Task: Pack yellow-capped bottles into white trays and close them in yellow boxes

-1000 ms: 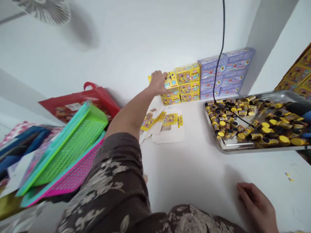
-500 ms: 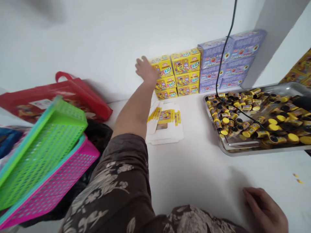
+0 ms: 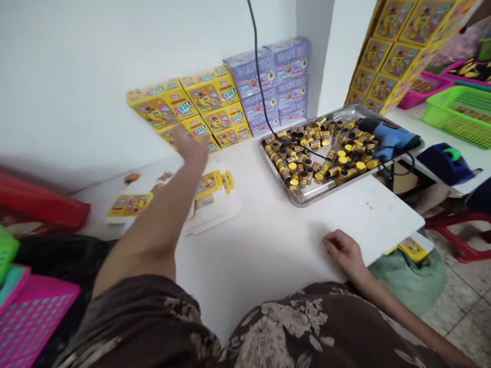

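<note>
My left hand (image 3: 192,145) is stretched forward over a pile of flat unfolded yellow cartons (image 3: 213,184), just below a stack of yellow boxes (image 3: 180,107) against the wall. It is blurred, its fingers look extended, and nothing is in it. My right hand (image 3: 341,250) rests on the white table (image 3: 268,245) near its front edge, fingers curled under, holding nothing that I can see.
A steel tray (image 3: 307,197) of small yellow-and-black cans (image 3: 314,153) holds a blue corded tool (image 3: 387,135). Purple boxes (image 3: 274,76) stand beside the yellow ones. Red bag (image 3: 38,204) and pink basket (image 3: 30,317) lie left; more boxes (image 3: 395,51) and green basket (image 3: 456,112) right.
My left hand let go of the top yellow box on the stack and drew back down over the flat cartons. My view swung to the right. The right hand stayed on the table.
</note>
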Tool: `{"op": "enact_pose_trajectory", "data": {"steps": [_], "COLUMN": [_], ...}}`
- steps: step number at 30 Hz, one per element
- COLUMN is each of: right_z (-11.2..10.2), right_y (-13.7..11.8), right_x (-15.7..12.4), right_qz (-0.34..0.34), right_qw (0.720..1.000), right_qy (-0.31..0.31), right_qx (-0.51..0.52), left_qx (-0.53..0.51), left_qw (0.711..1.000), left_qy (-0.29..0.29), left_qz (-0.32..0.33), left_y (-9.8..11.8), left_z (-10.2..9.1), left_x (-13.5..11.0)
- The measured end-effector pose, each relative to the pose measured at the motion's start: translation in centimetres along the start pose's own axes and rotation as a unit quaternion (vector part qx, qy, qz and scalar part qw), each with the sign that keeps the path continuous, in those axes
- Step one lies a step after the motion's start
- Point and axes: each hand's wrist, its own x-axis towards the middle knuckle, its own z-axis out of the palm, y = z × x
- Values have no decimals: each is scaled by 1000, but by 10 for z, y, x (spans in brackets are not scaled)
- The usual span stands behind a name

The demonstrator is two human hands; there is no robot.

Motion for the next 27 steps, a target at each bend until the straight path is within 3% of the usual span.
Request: {"op": "enact_pose_trajectory", "data": {"steps": [3,6,8,9,13,16,21,27], "right_z": [-1,-3,-5,-6,-9,-9,-8,-8], "right_y": [3,7,11,12,17,16,13,8], "right_x": [3,4,5,6,12,16,16,17], "right_qz": [-24,-20,-5,2,6,4,39,50], "right_qw": [999,999,1000,999,999,999,998,997], "right_qy": [-12,-10,-6,-6,-31,-41,-30,-34], "right_qx": [18,25,30,35,36,20,34,37], "left_qx": [-13,-25,-12,5,134,224,237,236], "left_qw": [990,953,944,947,964,935,922,926], "left_qy": [-139,-282,-309,-303,-229,-226,-241,-210], "left_qz": [16,103,114,103,-38,-159,-190,-208], "left_y": [36,62,69,67,36,11,6,13], "left_z": [29,39,35,30,-3,-21,-16,-14], "left_x": [-108,-209,-247,-254,-231,-202,-177,-161]}}
